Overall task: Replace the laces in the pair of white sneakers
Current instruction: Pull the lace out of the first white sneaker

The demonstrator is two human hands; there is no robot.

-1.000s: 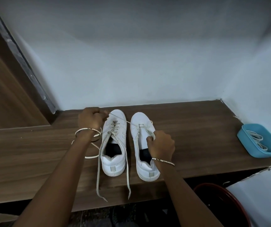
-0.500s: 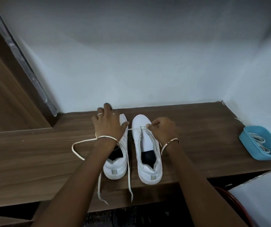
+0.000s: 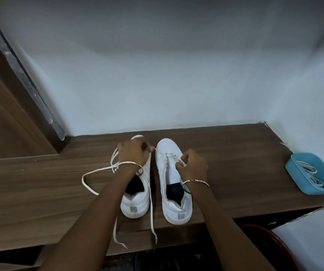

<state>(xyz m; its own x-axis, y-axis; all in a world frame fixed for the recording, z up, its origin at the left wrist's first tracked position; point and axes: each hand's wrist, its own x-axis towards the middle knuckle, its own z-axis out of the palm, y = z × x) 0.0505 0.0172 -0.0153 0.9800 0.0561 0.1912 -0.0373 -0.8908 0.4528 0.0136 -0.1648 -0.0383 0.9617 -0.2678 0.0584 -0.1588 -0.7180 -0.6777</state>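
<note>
Head view: lace [image 3: 98, 170], seemingly, between left grip [image 3: 132, 153] and right grip [image 3: 193, 167].

Dim, cool, bluish, diffuse light; the pale plastered wall [image 3: 167, 85] darkens toward its top and corners. The brown wood-grain surface [image 3: 245, 163] looks evenly matte, with soft shadow between the pair of white leather sneakers [image 3: 167, 147]. Wide-angle distortion bows the brown wooden door frame [image 3: 10, 79] at left; fine detail is slightly soft.
</note>
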